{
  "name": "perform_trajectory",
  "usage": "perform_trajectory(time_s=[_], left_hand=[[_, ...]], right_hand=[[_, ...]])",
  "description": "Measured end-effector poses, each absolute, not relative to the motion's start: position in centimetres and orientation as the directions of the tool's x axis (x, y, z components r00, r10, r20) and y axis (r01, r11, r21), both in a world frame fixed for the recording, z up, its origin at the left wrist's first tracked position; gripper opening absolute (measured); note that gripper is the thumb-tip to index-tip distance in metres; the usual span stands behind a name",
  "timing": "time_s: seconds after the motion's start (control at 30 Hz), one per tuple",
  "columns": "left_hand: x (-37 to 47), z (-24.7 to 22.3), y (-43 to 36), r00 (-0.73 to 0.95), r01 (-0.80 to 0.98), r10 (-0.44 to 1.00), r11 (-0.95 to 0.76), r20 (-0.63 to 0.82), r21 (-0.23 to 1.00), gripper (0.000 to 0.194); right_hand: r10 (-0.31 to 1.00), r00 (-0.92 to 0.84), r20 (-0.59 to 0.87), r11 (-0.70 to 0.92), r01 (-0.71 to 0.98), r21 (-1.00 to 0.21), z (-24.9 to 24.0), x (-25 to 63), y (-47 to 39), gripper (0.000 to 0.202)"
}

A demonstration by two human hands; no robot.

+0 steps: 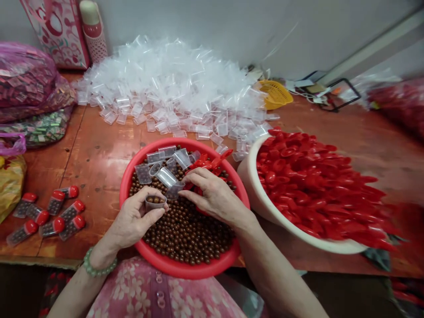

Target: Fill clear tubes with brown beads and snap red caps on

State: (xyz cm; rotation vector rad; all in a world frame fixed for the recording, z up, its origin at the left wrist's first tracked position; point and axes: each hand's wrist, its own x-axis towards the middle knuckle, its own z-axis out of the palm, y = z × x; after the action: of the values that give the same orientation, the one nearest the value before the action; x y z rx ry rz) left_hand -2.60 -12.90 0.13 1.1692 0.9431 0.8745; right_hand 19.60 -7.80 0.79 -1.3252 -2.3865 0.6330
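Note:
A red basin (124, 194) full of small round brown balls (192, 236) stands in front of me. My left hand (135, 216) is closed around a clear plastic cup (155, 202) with brown balls showing at its mouth. Beside it, above the balls, my right hand (213, 194) pinches the rim of a second clear cup (174, 191) between thumb and fingers. More clear cups (166, 176) lie on the balls at the basin's far side. Red plastic caps (203, 162) lie there too, partly hidden by my right hand.
A white tub (253, 185) heaped with red caps (308, 181) stands right of the basin. Behind is a large pile of clear cups (172, 84) and a yellow basket (274, 94). At left lie several filled, red-capped containers (56, 202) and stuffed plastic bags (29, 84).

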Motion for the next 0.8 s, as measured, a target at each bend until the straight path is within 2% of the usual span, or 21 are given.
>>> perform_trajectory(time_s=[0.1,0.17,0.27,0.33,0.4,0.5,0.6,0.67,0.73,0.8], left_hand=[[-2.5,0.1,-12.8,0.331,0.010,0.930,0.166,-0.160,0.986,0.017],[-2.4,0.1,-12.8,0.321,0.046,0.932,0.161,-0.167,0.986,0.019],[-2.5,0.0,-12.8,0.312,0.067,0.935,0.153,-0.166,0.986,0.020],[-2.5,0.0,-12.8,0.320,0.086,0.936,0.127,-0.148,0.988,0.019],[-2.4,-0.1,-12.8,0.335,0.107,0.934,0.092,-0.123,0.990,0.017],[-2.3,-0.1,-12.8,0.350,0.131,0.930,0.065,-0.107,0.989,0.015],[-2.3,-0.2,-12.9,0.345,0.142,0.932,0.068,-0.114,0.988,0.015],[-2.3,-0.3,-12.9,0.337,0.147,0.933,0.079,-0.125,0.986,0.016],[-2.3,-0.3,-13.0,0.336,0.135,0.932,0.096,-0.137,0.986,0.017],[-2.3,-0.2,-12.9,0.343,0.088,0.926,0.134,-0.156,0.987,0.017]], right_hand=[[0.856,-0.508,0.099,0.432,0.597,-0.676,0.6,19.8,-7.8,0.010],[0.895,-0.433,0.104,0.357,0.559,-0.748,0.4,20.2,-7.9,0.009],[0.960,-0.248,0.132,0.258,0.590,-0.766,0.1,21.3,-8.0,0.008],[0.955,-0.250,0.162,0.289,0.644,-0.709,0.2,22.0,-8.1,0.012],[0.918,-0.365,0.154,0.379,0.693,-0.613,0.4,22.3,-8.1,0.015],[0.865,-0.494,0.092,0.485,0.772,-0.410,0.7,21.7,-8.0,0.020],[0.830,-0.558,0.013,0.550,0.815,-0.183,0.8,20.4,-7.5,0.018],[0.809,-0.588,-0.016,0.585,0.806,-0.094,0.7,19.9,-7.2,0.017],[0.805,-0.592,0.027,0.592,0.800,-0.100,0.8,19.9,-7.0,0.018],[0.825,-0.547,0.143,0.566,0.793,-0.228,0.9,20.3,-7.1,0.018]])
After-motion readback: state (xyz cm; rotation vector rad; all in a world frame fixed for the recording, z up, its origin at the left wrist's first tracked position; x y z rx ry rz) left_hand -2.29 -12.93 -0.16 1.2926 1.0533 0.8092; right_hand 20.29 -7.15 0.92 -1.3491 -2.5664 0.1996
